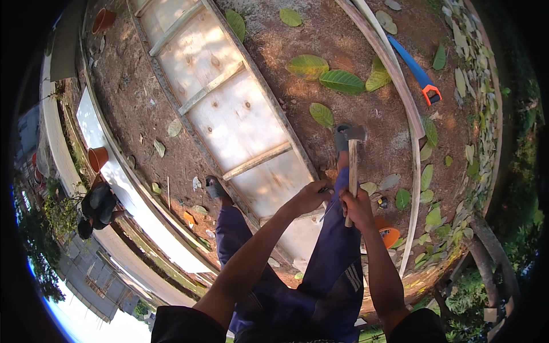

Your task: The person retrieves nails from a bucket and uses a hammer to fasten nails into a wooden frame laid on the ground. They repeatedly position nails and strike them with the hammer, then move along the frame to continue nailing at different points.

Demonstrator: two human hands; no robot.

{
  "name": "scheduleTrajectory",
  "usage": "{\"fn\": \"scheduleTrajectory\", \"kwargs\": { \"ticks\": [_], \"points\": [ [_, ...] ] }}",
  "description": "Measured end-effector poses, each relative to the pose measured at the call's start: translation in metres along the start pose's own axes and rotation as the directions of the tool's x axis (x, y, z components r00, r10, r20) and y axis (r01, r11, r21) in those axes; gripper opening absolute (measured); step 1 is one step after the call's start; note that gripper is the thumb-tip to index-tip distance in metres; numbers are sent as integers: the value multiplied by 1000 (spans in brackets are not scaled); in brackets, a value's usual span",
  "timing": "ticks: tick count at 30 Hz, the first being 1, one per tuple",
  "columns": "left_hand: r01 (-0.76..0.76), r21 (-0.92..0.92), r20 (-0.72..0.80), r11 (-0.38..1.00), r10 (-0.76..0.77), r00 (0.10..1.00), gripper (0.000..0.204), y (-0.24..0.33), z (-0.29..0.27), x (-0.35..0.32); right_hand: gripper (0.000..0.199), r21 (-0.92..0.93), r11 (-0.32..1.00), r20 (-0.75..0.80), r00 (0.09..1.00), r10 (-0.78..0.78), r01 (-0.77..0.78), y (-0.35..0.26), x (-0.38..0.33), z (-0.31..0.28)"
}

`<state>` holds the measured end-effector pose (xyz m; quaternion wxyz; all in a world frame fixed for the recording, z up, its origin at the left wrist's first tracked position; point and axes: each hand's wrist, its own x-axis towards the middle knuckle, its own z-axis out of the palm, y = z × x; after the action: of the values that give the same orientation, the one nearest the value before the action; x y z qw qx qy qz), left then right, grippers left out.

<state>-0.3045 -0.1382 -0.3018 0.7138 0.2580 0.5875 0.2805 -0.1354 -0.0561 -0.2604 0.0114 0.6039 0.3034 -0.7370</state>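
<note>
The right hand grips a hammer near the end of its wooden handle. The left hand curls over the right edge of a wood-framed panel, toward its near end. Any blow there would best land square on the frame, with the left fingers well clear. Whether those fingers pinch anything cannot be told; the hand covers the edge beneath, and the panel's far end is cut off.

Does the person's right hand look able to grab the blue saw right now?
Probably not as things stand: the right hand is gripping a hammer, and the blue saw lies well ahead to the right, beyond a long wooden board.
</note>
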Motion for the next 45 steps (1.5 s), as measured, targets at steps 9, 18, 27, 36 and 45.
{"fn": "scheduleTrajectory", "kwargs": {
  "ticks": [9, 18, 27, 36, 45],
  "points": [
    [211, 284, 371, 935, -310, 875, 23, -15, -56, 0, 15, -54, 991, -165, 978, -127, 120, 64, 43, 60],
    [108, 592, 239, 799, -302, 923, 25, -108, -88, 107, 30, -274, 961, -253, 963, -94, 21, 122, 149, 37],
    [10, 746, 36, 665, -56, 998, 16, -175, -148, 262, 29, 76, 955, -94, 951, 293, -287, 113, 196, -37],
    [123, 776, 57, 619, -263, 963, 18, -190, -142, 289, 32, 92, 948, 52, 953, 300, -304, 122, 219, -33],
    [21, 890, 124, 455, -286, 950, 22, -181, -134, 292, 39, 156, 969, -30, 980, 198, -191, 99, 226, -24]
  ]
}}
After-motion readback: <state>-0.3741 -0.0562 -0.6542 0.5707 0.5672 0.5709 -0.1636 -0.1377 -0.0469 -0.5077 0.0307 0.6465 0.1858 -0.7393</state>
